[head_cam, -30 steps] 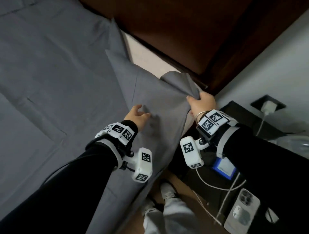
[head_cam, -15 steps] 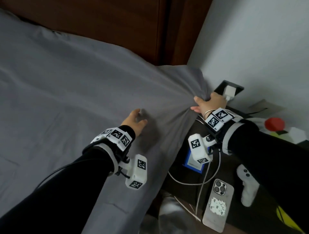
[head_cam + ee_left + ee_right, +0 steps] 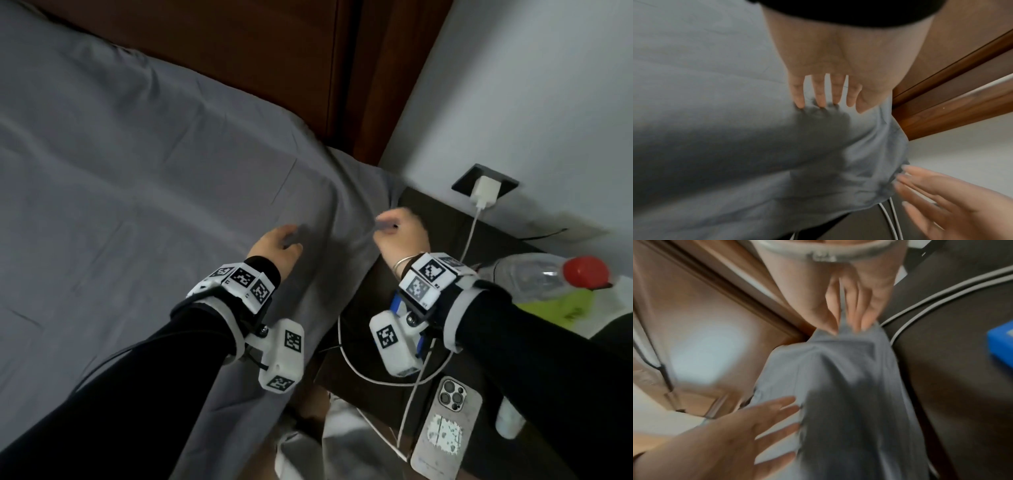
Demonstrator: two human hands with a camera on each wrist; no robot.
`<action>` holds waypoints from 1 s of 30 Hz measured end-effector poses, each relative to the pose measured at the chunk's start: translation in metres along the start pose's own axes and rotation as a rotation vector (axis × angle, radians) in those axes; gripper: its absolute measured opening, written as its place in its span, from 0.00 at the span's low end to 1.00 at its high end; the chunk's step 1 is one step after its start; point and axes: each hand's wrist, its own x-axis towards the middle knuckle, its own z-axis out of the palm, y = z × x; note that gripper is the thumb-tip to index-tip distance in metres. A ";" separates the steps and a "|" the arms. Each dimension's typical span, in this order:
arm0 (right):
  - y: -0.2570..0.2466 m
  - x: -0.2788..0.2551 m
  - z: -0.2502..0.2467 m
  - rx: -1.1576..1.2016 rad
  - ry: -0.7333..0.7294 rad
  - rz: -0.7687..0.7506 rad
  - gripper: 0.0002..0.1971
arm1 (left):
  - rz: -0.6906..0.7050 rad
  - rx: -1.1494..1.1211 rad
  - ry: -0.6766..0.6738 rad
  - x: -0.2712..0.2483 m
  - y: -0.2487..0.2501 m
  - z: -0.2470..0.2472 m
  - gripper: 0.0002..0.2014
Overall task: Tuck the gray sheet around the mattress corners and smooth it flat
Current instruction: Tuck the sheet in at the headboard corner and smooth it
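**Seating the sheet over the headboard corner**

The gray sheet (image 3: 144,192) lies across the bed, with its corner draped over the mattress corner at about 1 o'clock from the hands, hard by the dark wooden headboard (image 3: 260,51). The right hand (image 3: 400,236) pinches a small peak of the sheet's edge, thumb against the fingers (image 3: 863,316), as the right wrist view shows. The left hand (image 3: 274,250) is flat and spread, fingers (image 3: 819,95) apart, tips touching the cloth at about 9 o'clock from the right hand.

To do this step well, I judge the right hand should draw the pinched edge downward and under the corner, not outward, while the left palm holds the top surface so it does not slide. A sweep from the corner toward 8 o'clock would then press out the long creases.

The cloth looks thin, matte and woven, soft enough to gather into fine pleats at the seam; it will likely creep back if released slack. The mattress edge beneath reads as firm and rounded. The dark tabletop (image 3: 445,222) beside the bed carries a white charging cable (image 3: 471,236) close to the pulling hand, which could snag, and a phone (image 3: 445,431) at 5 o'clock.
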 end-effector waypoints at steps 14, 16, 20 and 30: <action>-0.030 0.084 0.059 0.338 -0.412 0.420 0.28 | 0.027 0.193 -0.068 0.037 -0.034 -0.019 0.27; -0.031 0.094 0.059 0.224 -0.394 0.444 0.25 | 0.010 0.197 -0.058 0.040 -0.032 -0.022 0.27; -0.033 0.094 0.056 -0.023 -0.336 0.362 0.23 | -0.062 0.129 -0.022 0.040 -0.024 -0.031 0.23; -0.083 0.086 0.072 -0.284 -0.228 -0.317 0.21 | -0.118 0.001 -0.007 0.048 -0.005 -0.054 0.17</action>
